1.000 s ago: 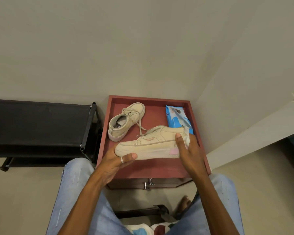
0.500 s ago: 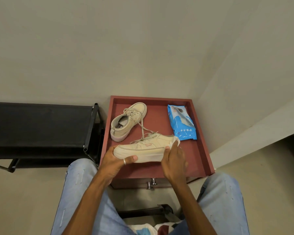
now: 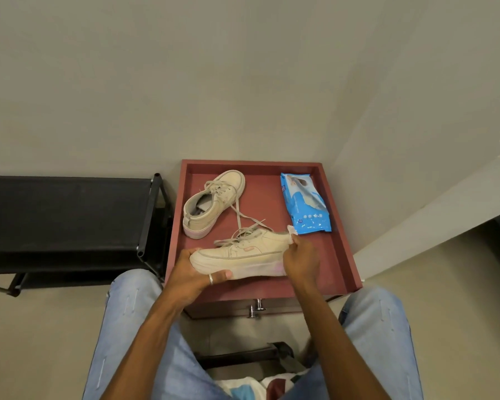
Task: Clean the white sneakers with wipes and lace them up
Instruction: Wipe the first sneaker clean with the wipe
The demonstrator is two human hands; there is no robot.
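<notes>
I hold one off-white sneaker (image 3: 243, 252) on its side over the front of a red tray-topped cabinet (image 3: 341, 255). My left hand (image 3: 195, 274) grips its heel end from below. My right hand (image 3: 300, 259) presses a white wipe (image 3: 291, 230) against the toe end; only a corner of the wipe shows above the fingers. The sneaker's laces hang loose at the top. A second sneaker (image 3: 211, 204) lies on the tray behind it, its lace trailing toward the held one. A blue pack of wipes (image 3: 305, 207) lies at the tray's right.
A black shoe rack (image 3: 70, 215) stands to the left of the cabinet. The cabinet sits in a corner, with walls behind and to the right. My knees in light jeans flank the cabinet's drawer handle (image 3: 256, 308).
My right hand with the wipe slid left along the sneaker's side, then back toward the toe. The left hand kept its hold on the heel.
</notes>
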